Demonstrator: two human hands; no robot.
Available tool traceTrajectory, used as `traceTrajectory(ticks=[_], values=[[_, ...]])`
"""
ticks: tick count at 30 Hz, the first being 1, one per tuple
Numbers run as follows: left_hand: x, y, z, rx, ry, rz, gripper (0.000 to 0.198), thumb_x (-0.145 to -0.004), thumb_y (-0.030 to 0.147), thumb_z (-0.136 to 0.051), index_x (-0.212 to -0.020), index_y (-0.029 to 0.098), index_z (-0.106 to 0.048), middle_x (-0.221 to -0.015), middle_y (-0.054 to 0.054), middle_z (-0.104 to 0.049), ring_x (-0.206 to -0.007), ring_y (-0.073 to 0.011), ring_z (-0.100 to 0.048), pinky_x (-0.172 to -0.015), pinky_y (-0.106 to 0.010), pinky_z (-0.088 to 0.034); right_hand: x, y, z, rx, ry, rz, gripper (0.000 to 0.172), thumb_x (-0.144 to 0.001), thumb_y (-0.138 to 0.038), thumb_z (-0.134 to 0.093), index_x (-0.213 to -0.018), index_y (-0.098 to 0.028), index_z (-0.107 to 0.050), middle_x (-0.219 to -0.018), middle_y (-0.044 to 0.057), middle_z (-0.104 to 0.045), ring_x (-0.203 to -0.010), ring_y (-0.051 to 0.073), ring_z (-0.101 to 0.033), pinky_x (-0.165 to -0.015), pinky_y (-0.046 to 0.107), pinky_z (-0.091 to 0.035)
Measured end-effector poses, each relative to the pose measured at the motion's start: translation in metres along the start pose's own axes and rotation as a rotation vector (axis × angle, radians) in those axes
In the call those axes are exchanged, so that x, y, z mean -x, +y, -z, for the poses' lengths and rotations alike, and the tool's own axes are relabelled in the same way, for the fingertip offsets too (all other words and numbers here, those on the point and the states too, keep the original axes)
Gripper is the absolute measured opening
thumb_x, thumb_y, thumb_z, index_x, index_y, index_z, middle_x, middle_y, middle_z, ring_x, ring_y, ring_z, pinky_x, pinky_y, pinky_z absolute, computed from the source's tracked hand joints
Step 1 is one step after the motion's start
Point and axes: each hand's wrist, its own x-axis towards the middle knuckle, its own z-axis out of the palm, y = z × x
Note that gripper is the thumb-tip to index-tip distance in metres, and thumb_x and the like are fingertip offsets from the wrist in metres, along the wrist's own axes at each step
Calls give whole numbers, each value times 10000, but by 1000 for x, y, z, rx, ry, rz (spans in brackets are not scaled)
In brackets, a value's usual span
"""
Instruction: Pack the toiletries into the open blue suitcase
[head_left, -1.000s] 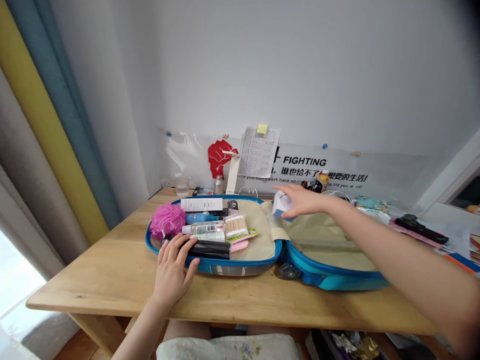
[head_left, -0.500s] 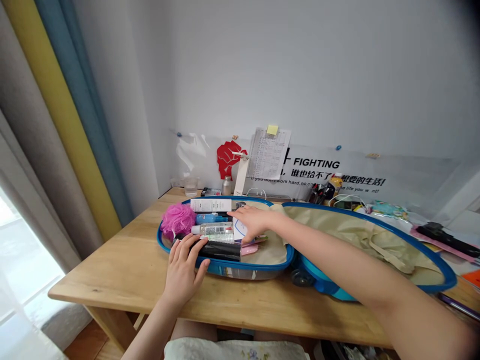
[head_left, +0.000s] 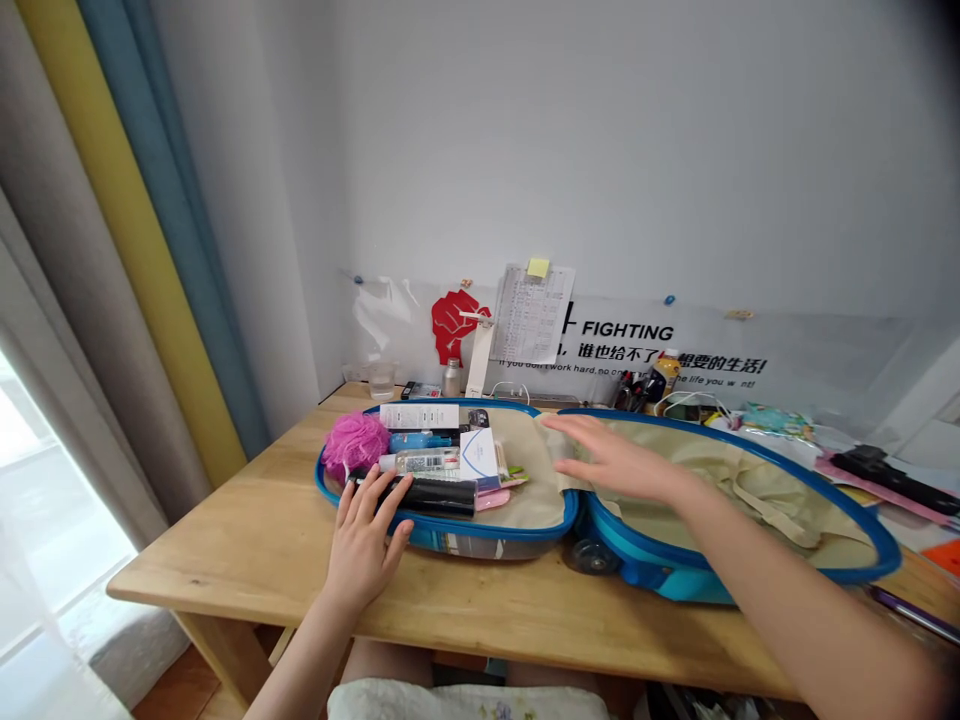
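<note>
A blue-rimmed suitcase (head_left: 559, 530) lies spread on the wooden table, its two beige-lined halves side by side. Toiletries fill the left half: a pink bath puff (head_left: 357, 444), a white box (head_left: 418, 416), a blue bottle (head_left: 417, 441), a clear bottle (head_left: 429, 460), a white box with a blue line (head_left: 480, 455) and a black cylinder (head_left: 442, 497). My left hand (head_left: 373, 525) rests on the near rim, fingers apart over the cylinder's left end. Above the hinge between the halves, my right hand (head_left: 604, 452) is open and holds nothing.
Along the wall stand a glass of water (head_left: 381, 379), a small bottle (head_left: 451, 378), a white stand (head_left: 480, 358) and a yellow-labelled bottle (head_left: 665, 374). A colourful packet (head_left: 776, 420) and a black object (head_left: 892, 478) lie at the right. Curtains hang at the left.
My right hand has moved right, off the white box with the blue line, to above the hinge. My left hand keeps its place on the near rim.
</note>
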Motion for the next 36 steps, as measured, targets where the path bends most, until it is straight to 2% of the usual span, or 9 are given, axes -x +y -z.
traceTrajectory(ticks=[3, 6, 8, 11, 13, 16, 21, 28, 36], values=[[-1, 3, 1, -10, 2, 6, 489, -916, 347, -468, -1399, 276, -471, -1401, -91, -521, -1374, -289, -373, -1163, -498, -180, 68, 32, -5, 6, 181, -127, 587, -860, -649, -390, -1307, -306, -554, -1383, 70, -543, -1274, 289, -508, -1060, 473, -431], [-7, 16, 3, -9, 9, 11, 486, -905, 369, -501, -1383, 287, -496, -1452, -90, -468, -1395, -307, -338, -1162, -514, -177, 126, 68, -23, 27, 366, -252, 543, -830, -694, -395, -1134, -334, -664, -1253, 65, -642, -1162, 299, -596, -960, 473, -515], [-15, 31, 5, -1, -4, -41, 501, -901, 393, -519, -1389, 281, -491, -1474, -92, -443, -1407, -307, -318, -1166, -506, -174, 153, 87, -35, 35, 448, -281, 528, -806, -718, -413, -1054, -347, -694, -1184, 64, -678, -1126, 304, -617, -926, 484, -531], [-30, 58, 6, 25, -50, -194, 513, -893, 443, -542, -1384, 303, -496, -1474, -73, -451, -1400, -290, -339, -1176, -479, -165, 174, 103, -50, 50, 489, -302, 545, -759, -759, -448, -998, -349, -716, -1085, 76, -716, -1046, 314, -652, -884, 511, -533], [-39, 73, 5, 64, -60, -273, 441, -899, 447, -544, -1324, 329, -556, -1440, -40, -499, -1365, -266, -401, -1183, -456, -168, 178, 106, -56, 66, 501, -307, 556, -729, -788, -459, -913, -340, -733, -984, 74, -736, -956, 313, -676, -855, 523, -523], [-46, 86, 1, 145, -53, -314, 273, -929, 395, -521, -1152, 344, -669, -1310, 25, -619, -1279, -219, -509, -1180, -422, -213, 176, 107, -62, 72, 546, -294, 582, -699, -828, -450, -712, -312, -719, -780, 55, -727, -781, 284, -684, -812, 513, -501], [-44, 80, -1, 217, -136, -289, 245, -953, 358, -488, -979, 313, -727, -1195, 25, -688, -1281, -223, -514, -1127, -439, -341, 168, 101, -62, 35, 580, -275, 624, -664, -862, -444, -620, -292, -693, -673, 41, -706, -672, 253, -662, -802, 499, -465], [-37, 42, 10, 168, -141, -304, 258, -965, 347, -462, -998, 300, -714, -1179, 20, -696, -1288, -225, -508, -1087, -433, -394, 143, 66, -65, -3, 524, -214, 557, -745, -789, -450, -648, -298, -694, -681, 23, -707, -699, 234, -654, -863, 497, -429], [-26, -18, 42, 54, -129, -283, 291, -957, 341, -442, -937, 306, -730, -1183, -28, -682, -1166, -219, -602, -1035, -403, -447, 109, 8, -87, 5, 581, -108, 398, -878, -590, -459, -732, -305, -695, -722, -1, -718, -699, 198, -643, -884, 466, -386]])
